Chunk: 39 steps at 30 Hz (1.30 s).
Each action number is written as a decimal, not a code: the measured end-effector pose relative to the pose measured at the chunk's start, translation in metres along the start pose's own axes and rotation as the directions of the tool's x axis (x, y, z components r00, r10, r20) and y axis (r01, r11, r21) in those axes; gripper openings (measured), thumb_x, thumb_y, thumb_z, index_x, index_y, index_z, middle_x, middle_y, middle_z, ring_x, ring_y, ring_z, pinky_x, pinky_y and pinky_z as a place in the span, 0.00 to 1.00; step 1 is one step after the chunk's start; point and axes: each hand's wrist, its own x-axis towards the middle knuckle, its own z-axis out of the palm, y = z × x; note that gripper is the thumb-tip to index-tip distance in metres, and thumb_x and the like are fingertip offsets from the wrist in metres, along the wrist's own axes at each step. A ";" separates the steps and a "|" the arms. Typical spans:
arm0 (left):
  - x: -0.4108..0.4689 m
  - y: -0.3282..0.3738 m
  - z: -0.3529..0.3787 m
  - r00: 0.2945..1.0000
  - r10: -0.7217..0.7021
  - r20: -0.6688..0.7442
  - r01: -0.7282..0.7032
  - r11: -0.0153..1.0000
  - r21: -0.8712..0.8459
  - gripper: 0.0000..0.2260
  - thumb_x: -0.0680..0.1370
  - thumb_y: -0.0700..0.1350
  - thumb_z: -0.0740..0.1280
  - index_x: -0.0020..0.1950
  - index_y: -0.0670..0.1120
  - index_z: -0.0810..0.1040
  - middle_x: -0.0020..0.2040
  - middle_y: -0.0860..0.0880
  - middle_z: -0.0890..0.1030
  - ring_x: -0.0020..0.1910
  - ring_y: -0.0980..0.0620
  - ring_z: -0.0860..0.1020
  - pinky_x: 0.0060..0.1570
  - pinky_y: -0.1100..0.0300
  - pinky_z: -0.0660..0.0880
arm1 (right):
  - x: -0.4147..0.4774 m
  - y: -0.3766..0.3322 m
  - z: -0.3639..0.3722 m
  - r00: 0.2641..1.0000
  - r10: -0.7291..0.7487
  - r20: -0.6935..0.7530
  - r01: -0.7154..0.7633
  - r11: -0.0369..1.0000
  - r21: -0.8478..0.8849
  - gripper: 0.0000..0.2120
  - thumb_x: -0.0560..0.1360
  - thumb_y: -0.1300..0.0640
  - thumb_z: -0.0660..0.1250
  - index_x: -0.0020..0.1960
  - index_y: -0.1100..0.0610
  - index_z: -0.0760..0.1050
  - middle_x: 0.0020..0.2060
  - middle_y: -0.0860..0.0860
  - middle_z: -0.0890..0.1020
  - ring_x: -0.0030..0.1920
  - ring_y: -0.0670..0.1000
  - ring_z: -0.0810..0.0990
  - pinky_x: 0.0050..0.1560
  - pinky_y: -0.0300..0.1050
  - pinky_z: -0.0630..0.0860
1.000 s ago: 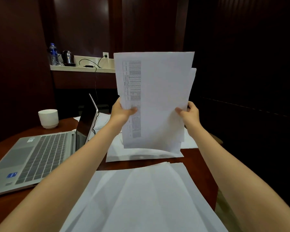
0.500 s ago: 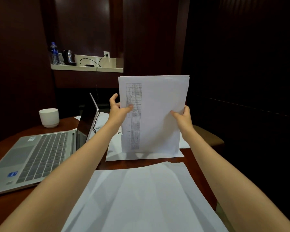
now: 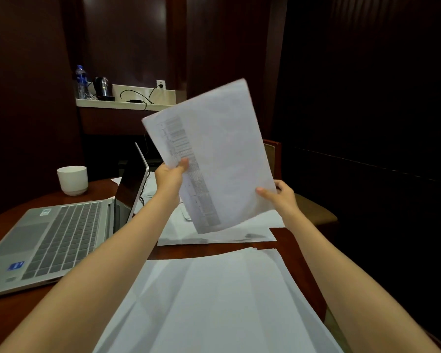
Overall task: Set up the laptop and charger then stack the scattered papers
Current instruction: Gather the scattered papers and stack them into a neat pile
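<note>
Fingers (image 3: 183,163) of left hand (image 3: 169,175) and right hand (image 3: 284,197) pinch a tilted paper sheaf (image 3: 222,154), stacking seemingly underway; gathering the loose sheets (image 3: 214,301) likely follows.

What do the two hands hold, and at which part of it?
Both hold one tilted sheaf of papers. The left hand pinches its left edge; the right hand grips its lower right edge.

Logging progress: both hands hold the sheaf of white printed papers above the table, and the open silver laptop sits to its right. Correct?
Not quite. The head view shows the open silver laptop to the left of the sheaf of white printed papers, not the right. The left hand and right hand do hold the sheaf above the dark wooden table.
</note>
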 end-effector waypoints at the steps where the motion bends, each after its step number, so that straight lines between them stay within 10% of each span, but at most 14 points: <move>1: 0.002 -0.001 -0.001 0.999 -0.033 -0.008 0.033 0.999 -0.043 0.15 0.76 0.41 0.67 0.62 0.41 0.73 0.60 0.45 0.78 0.59 0.46 0.76 0.61 0.52 0.72 | 0.000 0.003 -0.003 0.999 0.026 -0.031 -0.025 0.999 0.033 0.22 0.74 0.57 0.69 0.65 0.61 0.69 0.60 0.57 0.75 0.55 0.53 0.75 0.54 0.45 0.73; 12: -0.012 -0.017 0.007 0.977 -0.166 0.133 0.195 0.948 -0.252 0.09 0.77 0.39 0.65 0.56 0.43 0.73 0.58 0.43 0.78 0.60 0.43 0.77 0.61 0.44 0.72 | -0.014 0.003 0.003 0.967 0.247 0.058 -0.247 0.866 0.434 0.18 0.78 0.63 0.63 0.67 0.58 0.68 0.58 0.53 0.77 0.56 0.55 0.76 0.53 0.51 0.74; 18: -0.010 -0.020 -0.006 0.979 -0.197 0.045 0.196 0.980 0.031 0.22 0.78 0.46 0.65 0.69 0.42 0.65 0.63 0.43 0.75 0.53 0.48 0.77 0.41 0.59 0.77 | -0.014 0.004 -0.013 0.944 0.307 -0.121 -0.253 0.908 0.333 0.15 0.80 0.64 0.59 0.66 0.62 0.69 0.62 0.58 0.76 0.60 0.59 0.76 0.54 0.51 0.75; 22: -0.009 -0.020 -0.014 0.987 -0.135 -0.088 0.153 0.958 0.241 0.31 0.78 0.47 0.64 0.75 0.45 0.51 0.68 0.43 0.67 0.54 0.46 0.74 0.53 0.55 0.71 | -0.019 0.007 -0.033 0.939 0.338 -0.065 -0.308 0.910 0.278 0.17 0.80 0.67 0.57 0.68 0.66 0.67 0.65 0.60 0.73 0.63 0.61 0.74 0.54 0.50 0.73; 30: -0.037 -0.023 -0.028 0.977 0.162 0.137 -0.181 0.303 0.936 0.30 0.75 0.44 0.67 0.73 0.46 0.58 0.72 0.39 0.59 0.69 0.37 0.61 0.67 0.46 0.60 | -0.044 0.017 -0.056 0.930 0.367 0.039 -0.369 0.925 0.088 0.19 0.80 0.67 0.57 0.70 0.68 0.64 0.67 0.61 0.72 0.64 0.61 0.73 0.52 0.48 0.71; 39: -0.078 -0.037 -0.046 0.978 -0.146 0.152 -0.131 0.143 0.981 0.32 0.77 0.52 0.63 0.75 0.45 0.50 0.72 0.37 0.59 0.68 0.36 0.63 0.65 0.46 0.64 | -0.076 0.022 -0.063 0.918 0.377 0.124 -0.322 0.891 -0.319 0.24 0.80 0.54 0.60 0.71 0.66 0.63 0.69 0.58 0.70 0.65 0.57 0.71 0.51 0.42 0.66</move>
